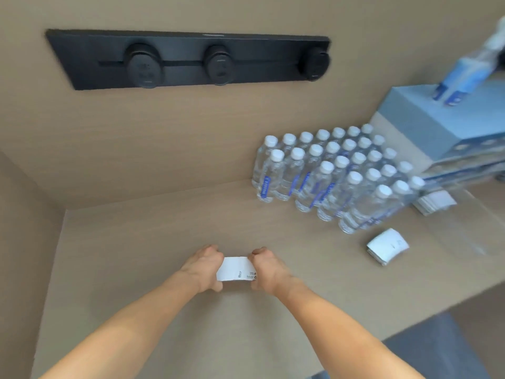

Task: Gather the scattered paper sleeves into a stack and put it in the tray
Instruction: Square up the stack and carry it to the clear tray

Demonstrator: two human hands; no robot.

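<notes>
White paper sleeves (237, 268), small black print on top, squared between left hand (203, 265) and right hand (266, 266), both clamped on its ends; seemingly resting on desk (142, 242).

We've got both bare forearms stretched forward and angled in toward each other, our left hand (203, 265) and right hand (266, 268) close together, knuckles up, fingers curled down, each clamped on one end of the sleeves (237, 268).
</notes>
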